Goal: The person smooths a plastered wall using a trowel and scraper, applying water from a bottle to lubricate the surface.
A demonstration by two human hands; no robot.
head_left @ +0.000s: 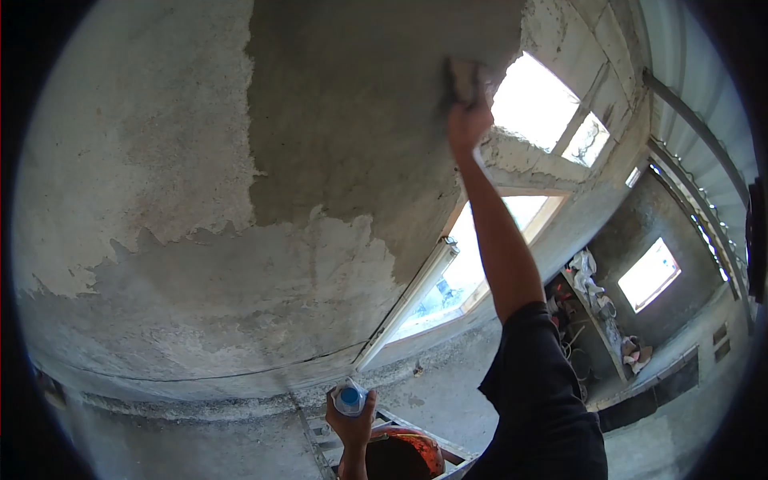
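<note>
High on the wall, my right hand (470,124) is closed round a flat, light-brown block (464,78), blurred by motion, which lies against the dark damp plaster (344,120). Lower down, my left hand (352,428) grips a clear plastic bottle (350,398) with a blue cap facing up at me. Just below that hand is an orange-red bucket (416,448) with a dark inside. The damp patch has a ragged lower edge and borders paler, drier wall.
Bright window openings (536,100) lie right of my right hand, with a framed window (456,288) below. A light pole (408,304) leans beside it. Metal scaffold bars (308,428) surround the bucket. Cluttered shelves (596,320) stand at the right, under a corrugated roof (696,64).
</note>
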